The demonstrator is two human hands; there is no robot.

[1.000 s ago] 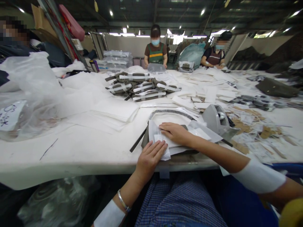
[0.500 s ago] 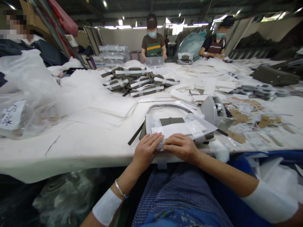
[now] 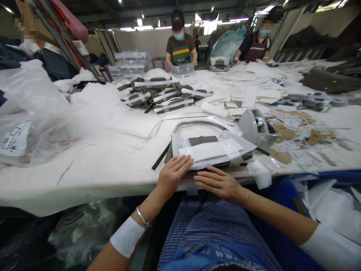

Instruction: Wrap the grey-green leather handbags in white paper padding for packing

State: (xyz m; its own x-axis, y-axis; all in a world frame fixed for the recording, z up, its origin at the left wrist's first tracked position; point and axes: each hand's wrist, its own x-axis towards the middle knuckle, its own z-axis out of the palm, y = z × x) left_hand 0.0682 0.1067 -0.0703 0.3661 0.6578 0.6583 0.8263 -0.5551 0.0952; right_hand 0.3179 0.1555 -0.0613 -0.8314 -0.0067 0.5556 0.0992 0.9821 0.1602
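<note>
Bag (image 3: 203, 140), olive under white padding (image 3: 205, 151), left hand (image 3: 174, 172) flat against it, right hand (image 3: 221, 183) splayed

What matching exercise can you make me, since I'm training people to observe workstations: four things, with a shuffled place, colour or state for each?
Things:
1. left hand
2. bracelet
3. checked cloth
4. heap of bundles

Places, colours or states:
A. blue
B. farther back on the white table
C. fingers spread over the near part of the white wrapping
D. silver

Right pairs: 1-C, 2-D, 3-A, 4-B.
</note>
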